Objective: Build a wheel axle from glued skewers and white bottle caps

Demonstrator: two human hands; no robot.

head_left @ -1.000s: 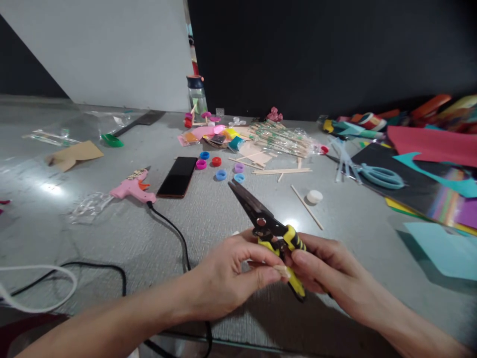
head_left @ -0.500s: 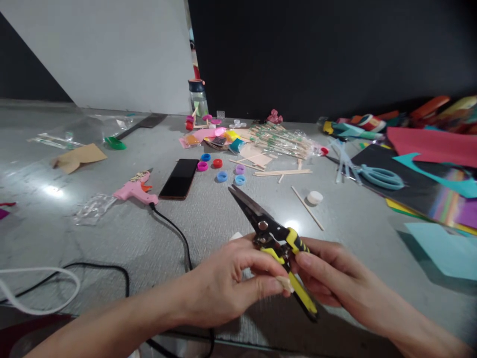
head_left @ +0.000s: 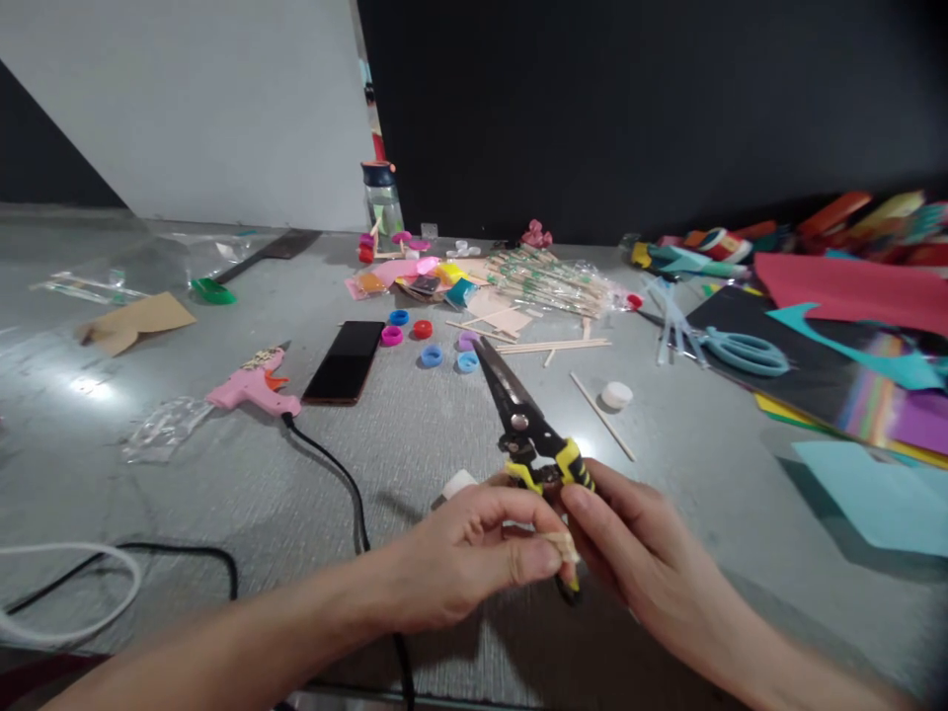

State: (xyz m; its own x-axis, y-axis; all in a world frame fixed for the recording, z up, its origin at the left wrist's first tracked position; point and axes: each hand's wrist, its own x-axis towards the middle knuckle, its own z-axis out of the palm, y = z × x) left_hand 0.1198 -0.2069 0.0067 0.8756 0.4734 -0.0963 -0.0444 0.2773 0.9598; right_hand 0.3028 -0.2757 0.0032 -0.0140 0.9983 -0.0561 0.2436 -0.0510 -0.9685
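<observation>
My right hand (head_left: 644, 543) is wrapped round the yellow-and-black handles of a pair of pruning shears (head_left: 518, 423). The blades point up and away, close together, over the table. Between thumb and forefinger, my left hand (head_left: 466, 553) pinches some short pale wooden pieces (head_left: 566, 546); their exact number is hard to make out. These pieces are just in front of the shears' handles, whose lower part is mostly behind my fingers. A white cap (head_left: 459, 484) lies just beyond my left hand. To the right of the shears are a thin wooden stick (head_left: 601, 415) and another white cap (head_left: 616, 396).
A pink glue gun (head_left: 256, 385) with a black cord lies left, beside a phone (head_left: 345, 361). Several coloured rings (head_left: 432, 355) and bagged sticks (head_left: 552, 281) are farther back. Blue-handled scissors (head_left: 745, 352) and coloured paper (head_left: 874, 494) lie right.
The shears have turned more upright, and their lower handle has drawn in beneath my right hand. My left hand keeps its pinch on the wooden pieces. The whole view has shifted slightly.
</observation>
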